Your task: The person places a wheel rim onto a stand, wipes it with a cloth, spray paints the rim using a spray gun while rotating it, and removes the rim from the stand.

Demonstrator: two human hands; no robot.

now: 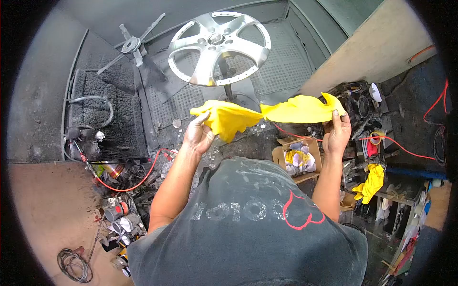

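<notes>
A yellow cloth [298, 109] is stretched between my two hands, narrowing to a thin twist in the middle. My left hand [199, 136] pinches its left part, which hangs in folds. At the other end, my right hand [337, 132] grips the cloth between thumb and fingers. Beyond the cloth, a silver wheel rim [206, 45] rests on a stand [227, 78], apart from both hands.
An empty metal spoke stand [131, 45] is at the upper left. Below it a spray gun [76, 133] hangs near a dark, coated box. Red hoses [129, 189] cross both sides. An open carton [310, 176], another yellow cloth [371, 183] and cluttered shelves are on the right.
</notes>
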